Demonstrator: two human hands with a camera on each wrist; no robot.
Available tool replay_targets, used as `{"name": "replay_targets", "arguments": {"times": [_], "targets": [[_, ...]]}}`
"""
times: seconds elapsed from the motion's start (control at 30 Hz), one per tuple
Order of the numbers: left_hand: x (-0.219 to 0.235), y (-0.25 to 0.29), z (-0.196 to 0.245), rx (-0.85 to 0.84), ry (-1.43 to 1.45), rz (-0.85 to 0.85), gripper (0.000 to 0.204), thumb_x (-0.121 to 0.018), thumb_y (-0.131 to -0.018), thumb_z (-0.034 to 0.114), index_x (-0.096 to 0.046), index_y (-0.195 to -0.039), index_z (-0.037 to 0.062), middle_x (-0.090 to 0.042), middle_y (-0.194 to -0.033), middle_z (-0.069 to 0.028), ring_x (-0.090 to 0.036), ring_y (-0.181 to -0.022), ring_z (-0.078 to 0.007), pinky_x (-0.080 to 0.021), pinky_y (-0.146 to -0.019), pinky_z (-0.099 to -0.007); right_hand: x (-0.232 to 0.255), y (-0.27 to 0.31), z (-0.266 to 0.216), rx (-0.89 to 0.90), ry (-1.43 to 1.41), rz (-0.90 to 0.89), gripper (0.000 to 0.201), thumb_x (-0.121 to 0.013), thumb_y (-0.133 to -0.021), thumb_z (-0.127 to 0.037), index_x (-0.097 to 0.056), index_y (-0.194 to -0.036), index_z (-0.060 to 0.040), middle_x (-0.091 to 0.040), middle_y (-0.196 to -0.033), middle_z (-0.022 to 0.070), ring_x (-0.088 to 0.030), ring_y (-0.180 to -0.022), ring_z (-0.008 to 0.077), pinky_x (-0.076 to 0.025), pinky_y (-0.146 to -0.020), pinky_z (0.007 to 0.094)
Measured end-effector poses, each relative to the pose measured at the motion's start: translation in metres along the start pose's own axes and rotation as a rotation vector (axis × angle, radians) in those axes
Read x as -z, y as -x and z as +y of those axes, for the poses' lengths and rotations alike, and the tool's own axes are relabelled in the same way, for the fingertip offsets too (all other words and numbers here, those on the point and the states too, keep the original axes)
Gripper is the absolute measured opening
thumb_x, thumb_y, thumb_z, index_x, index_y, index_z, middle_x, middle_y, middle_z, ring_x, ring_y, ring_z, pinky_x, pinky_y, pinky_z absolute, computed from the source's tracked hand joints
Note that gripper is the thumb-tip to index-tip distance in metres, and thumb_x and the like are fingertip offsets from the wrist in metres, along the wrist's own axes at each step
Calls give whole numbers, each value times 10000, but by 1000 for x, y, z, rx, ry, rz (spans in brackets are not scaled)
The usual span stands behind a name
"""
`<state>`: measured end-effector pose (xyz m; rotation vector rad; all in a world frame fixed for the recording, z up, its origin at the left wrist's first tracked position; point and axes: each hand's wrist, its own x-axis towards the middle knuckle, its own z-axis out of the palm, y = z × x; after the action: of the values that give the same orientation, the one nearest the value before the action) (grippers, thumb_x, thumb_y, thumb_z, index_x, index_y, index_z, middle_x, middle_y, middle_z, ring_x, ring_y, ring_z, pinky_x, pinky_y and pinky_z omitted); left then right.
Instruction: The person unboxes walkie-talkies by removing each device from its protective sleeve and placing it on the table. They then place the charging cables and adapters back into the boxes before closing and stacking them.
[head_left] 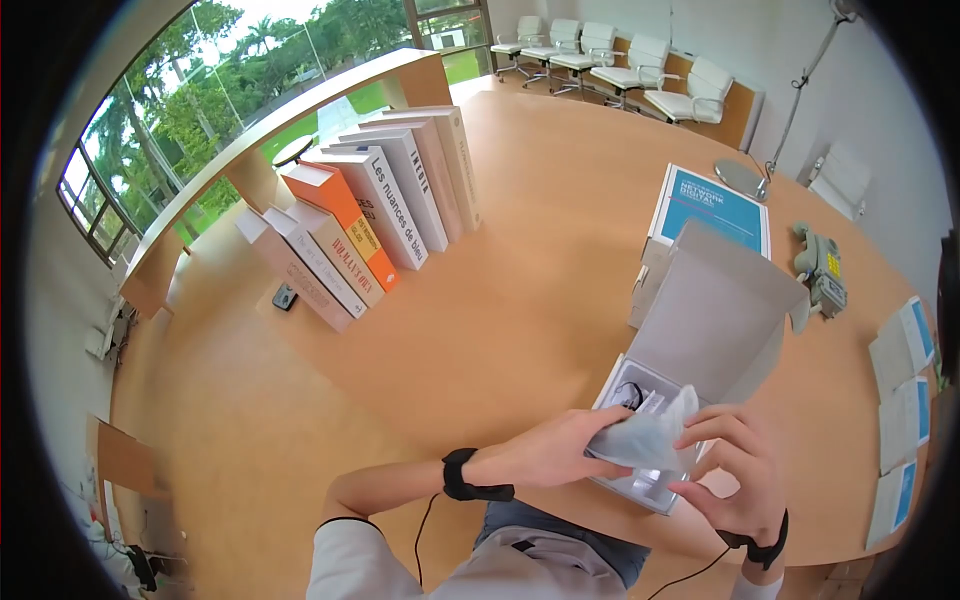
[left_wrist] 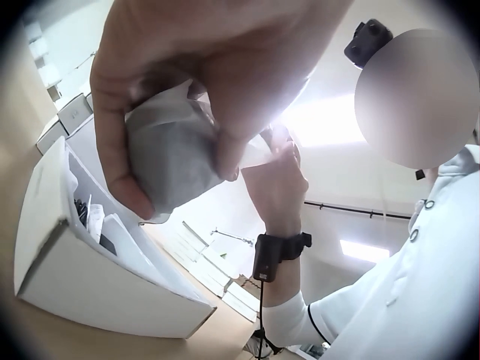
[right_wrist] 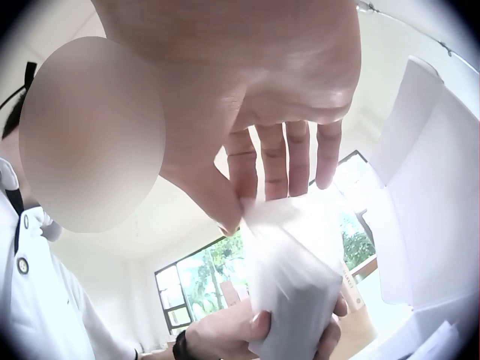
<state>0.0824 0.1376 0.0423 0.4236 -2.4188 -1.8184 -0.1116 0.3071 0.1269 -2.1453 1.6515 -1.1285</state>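
Both hands hold a translucent plastic pouch [head_left: 645,435] with a grey item inside, just above an open white box [head_left: 715,310] at the table's near edge. My left hand [head_left: 578,448] grips the pouch from the left and below, fingers curled round the grey bulk [left_wrist: 172,150]. My right hand [head_left: 722,452] pinches the pouch's upper right edge [right_wrist: 289,225] between thumb and fingers. The box's lid stands upright. Its tray [left_wrist: 97,285] holds white inserts and a dark cable.
A slanted row of books [head_left: 370,220] stands at the far left by a small black device [head_left: 285,297]. A blue-covered box [head_left: 715,205], a lamp base [head_left: 740,178] and a desk phone [head_left: 822,265] lie beyond. Leaflets [head_left: 905,390] line the right edge.
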Motion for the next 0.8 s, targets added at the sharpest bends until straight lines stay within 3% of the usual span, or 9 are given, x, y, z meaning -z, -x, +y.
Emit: {"name": "replay_targets", "arguments": {"times": [0.1,0.2,0.23,0.33,0.43,0.53,0.63,0.73,0.8], "targets": [[8,8,-4,-1,-32,36,645,-830,-909,239,-541,-1443,24,-710,-1225,-235,-689,-1123,-374,-527,-968,-414,-7,3,10,-255,-91,-2,218,-774,-806,45,-694,-976,-66,-726,-1031,96,-672,-970,348,-543,-837,422],[16,15,-6,26,-86,84,661,-840,-894,231,-541,-1442,12,-708,-1240,-234,-689,-1136,-377,-528,-975,-415,-8,-6,19,-325,91,-125,226,-709,-863,70,-690,-1057,-45,-737,-1054,135,-689,-952,350,-546,-810,410],[16,17,-8,39,-98,91,664,-843,-890,230,-542,-1439,7,-708,-1242,-233,-689,-1138,-377,-529,-976,-416,-13,-8,25,-185,160,-77,239,-708,-869,59,-694,-1090,-32,-724,-1008,142,-688,-929,341,-540,-773,402],[18,21,-12,80,-93,106,670,-845,-885,230,-543,-1437,0,-709,-1238,-233,-687,-1142,-386,-527,-983,-420,-24,-23,26,-240,-27,-101,258,-746,-865,22,-693,-1113,-23,-698,-941,129,-677,-895,329,-534,-760,402],[20,26,-19,98,-70,121,713,-904,-827,213,-573,-1427,14,-724,-1220,-185,-711,-1102,-291,-534,-988,-387,-38,-33,28,-277,-201,-167,287,-790,-862,-32,-693,-1132,-14,-666,-912,130,-661,-844,318,-522,-737,407],[21,36,-14,182,-111,145,741,-907,-828,208,-535,-1437,11,-728,-1198,-190,-712,-1073,-276,-538,-968,-391,-57,-40,39,-310,-266,-141,322,-816,-862,-64,-696,-1157,-14,-652,-920,130,-642,-792,312,-507,-711,406],[28,45,-15,228,-61,63,756,-856,-876,237,-463,-1475,-1,-634,-1357,-235,-620,-1243,-374,-481,-1053,-432,-66,-51,39,-298,-284,-204,327,-829,-852,-69,-718,-1153,-7,-634,-925,132,-627,-757,309,-495,-689,400],[32,54,-29,281,2,61,745,-862,-875,215,-466,-1470,5,-615,-1367,-206,-602,-1264,-330,-469,-1070,-428,-77,-62,45,-370,-425,-278,315,-841,-844,-63,-741,-1132,13,-669,-911,117,-659,-784,261,-515,-716,377],[40,64,-35,287,75,75,732,-861,-879,200,-469,-1467,11,-614,-1354,-184,-596,-1263,-297,-469,-1072,-423,-89,-64,57,-432,-611,-231,280,-846,-852,-63,-758,-1104,20,-701,-912,106,-671,-800,219,-535,-746,358]]}}
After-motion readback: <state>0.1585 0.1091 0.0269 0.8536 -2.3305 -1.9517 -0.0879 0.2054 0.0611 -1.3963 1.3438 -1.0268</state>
